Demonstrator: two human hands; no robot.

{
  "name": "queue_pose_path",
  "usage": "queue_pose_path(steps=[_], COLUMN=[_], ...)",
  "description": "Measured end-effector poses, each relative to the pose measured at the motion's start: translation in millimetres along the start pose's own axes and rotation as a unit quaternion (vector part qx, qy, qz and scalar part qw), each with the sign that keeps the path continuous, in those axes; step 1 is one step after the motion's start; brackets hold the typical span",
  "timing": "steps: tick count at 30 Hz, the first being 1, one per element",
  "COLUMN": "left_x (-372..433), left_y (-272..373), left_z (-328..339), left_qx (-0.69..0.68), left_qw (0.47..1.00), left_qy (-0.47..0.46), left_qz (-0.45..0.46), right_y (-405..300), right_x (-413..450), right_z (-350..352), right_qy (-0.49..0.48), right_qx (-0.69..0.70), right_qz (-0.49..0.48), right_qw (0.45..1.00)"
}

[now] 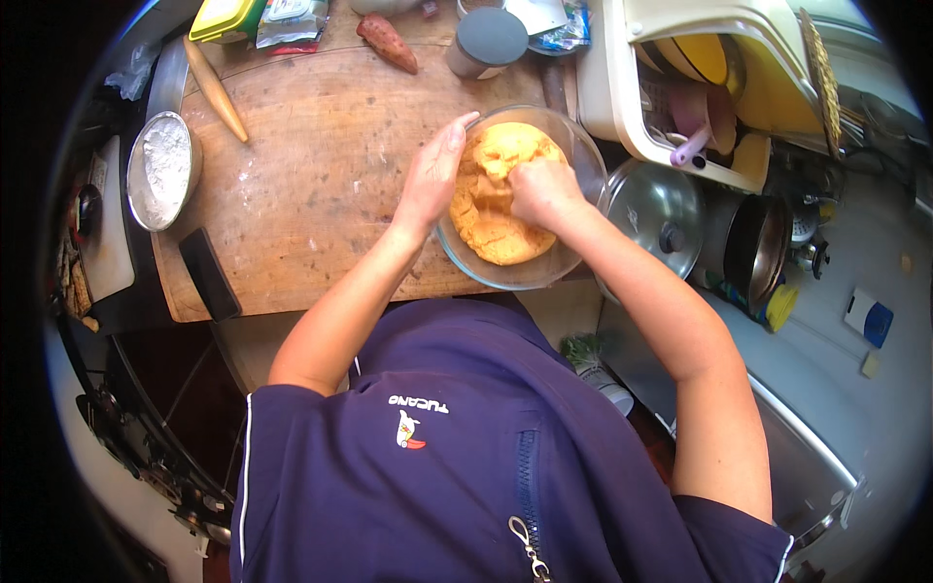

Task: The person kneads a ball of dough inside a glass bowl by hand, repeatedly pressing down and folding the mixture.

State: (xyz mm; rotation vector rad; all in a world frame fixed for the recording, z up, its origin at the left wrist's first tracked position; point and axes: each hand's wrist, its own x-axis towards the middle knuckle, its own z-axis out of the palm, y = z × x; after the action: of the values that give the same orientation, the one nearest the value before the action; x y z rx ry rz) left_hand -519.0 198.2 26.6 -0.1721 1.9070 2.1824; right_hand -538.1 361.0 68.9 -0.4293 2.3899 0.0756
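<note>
A clear glass bowl stands at the right front of the wooden board and holds a lump of orange-yellow dough. The dough is rough and cracked, with a hollow near its middle. My right hand is closed into a fist and presses into the dough; its knuckles are hidden there. Against the bowl's left side, my left hand holds the rim with its fingers stretched along the glass.
On the left are a metal bowl of white flour, a rolling pin and a black phone. A sweet potato and a grey-lidded jar sit at the back. Right of the bowl lie a pot lid and a dish rack.
</note>
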Motion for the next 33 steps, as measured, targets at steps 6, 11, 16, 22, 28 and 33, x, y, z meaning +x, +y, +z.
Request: queue_pose_path(steps=[6, 11, 16, 22, 28, 33], left_x=[-12, -5, 6, 3, -9, -6], left_y=[-7, -22, -26, -33, -18, -20], left_z=[1, 4, 1, 2, 5, 3], left_qx=[-0.012, -0.011, -0.094, -0.159, -0.057, -0.051], left_qw=[0.999, 0.997, 0.995, 0.987, 0.997, 0.997], left_qy=[0.006, 0.026, 0.012, 0.012, 0.045, 0.042], left_qz=[0.053, 0.071, 0.021, 0.007, 0.014, 0.042], right_y=[-28, -25, -13, -48, -44, -43], right_x=[28, 39, -22, 11, 32, 39], right_z=[-4, -12, 37, 19, 16, 8], right_qy=[-0.179, -0.259, 0.301, 0.110, -0.039, -0.154], right_qx=[-0.014, -0.003, 0.097, 0.030, 0.009, 0.019], right_qz=[0.016, 0.004, -0.071, -0.010, 0.009, 0.022], right_qw=[0.984, 0.966, 0.946, 0.993, 0.999, 0.988])
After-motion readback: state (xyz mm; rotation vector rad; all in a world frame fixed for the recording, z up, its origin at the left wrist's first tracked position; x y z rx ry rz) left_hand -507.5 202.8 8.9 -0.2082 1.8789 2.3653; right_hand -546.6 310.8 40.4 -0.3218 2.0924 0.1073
